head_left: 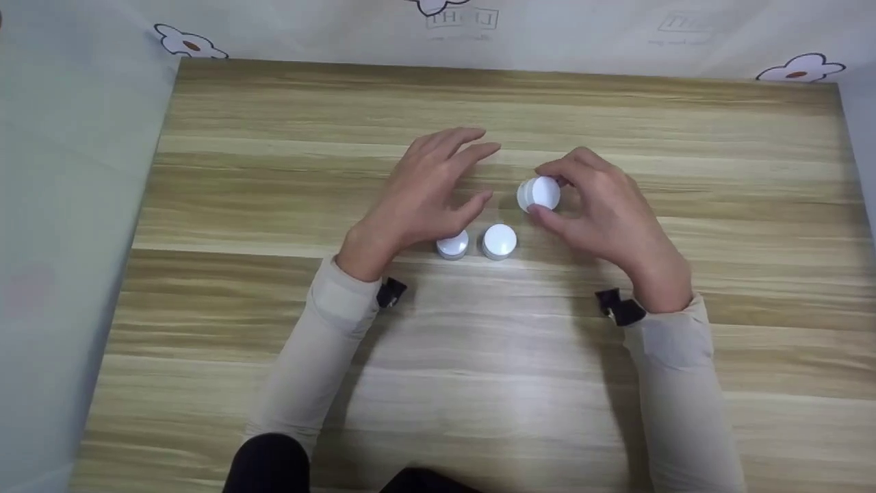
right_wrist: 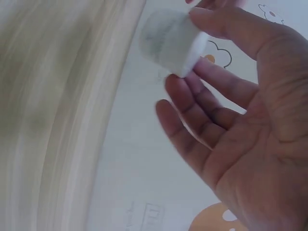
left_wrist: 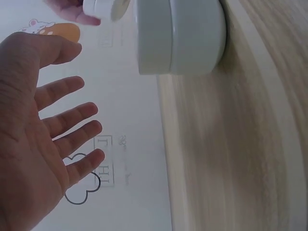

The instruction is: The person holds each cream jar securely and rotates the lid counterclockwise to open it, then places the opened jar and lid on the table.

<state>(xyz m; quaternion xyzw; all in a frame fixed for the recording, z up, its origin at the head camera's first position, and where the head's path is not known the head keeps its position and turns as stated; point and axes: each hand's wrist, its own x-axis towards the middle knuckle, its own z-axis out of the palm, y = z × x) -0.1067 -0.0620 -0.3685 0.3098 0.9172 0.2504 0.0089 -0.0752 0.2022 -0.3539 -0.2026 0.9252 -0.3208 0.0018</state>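
Between thumb and fingers my right hand (head_left: pixel 606 205) pinches a small white lidded jar (head_left: pixel 544 193), tilted and held off the table. Blurred grey print shows on the side of this jar (right_wrist: pixel 166 41) in the right wrist view. My left hand (head_left: pixel 431 185) is spread with its fingers apart and holds nothing. Just below its thumb stands a second white jar (head_left: pixel 452 245), its lid partly covered by the hand in the head view. A third white jar (head_left: pixel 499 241) stands upright to the right of that one, a small gap between them.
The wood-grain table (head_left: pixel 479 383) carries the jars. A pale sheet with flower drawings (head_left: pixel 582 34) rises along the back edge. Black wrist mounts (head_left: pixel 619 307) sit at both cuffs. Dark clothing (head_left: pixel 267 465) shows at the near edge.
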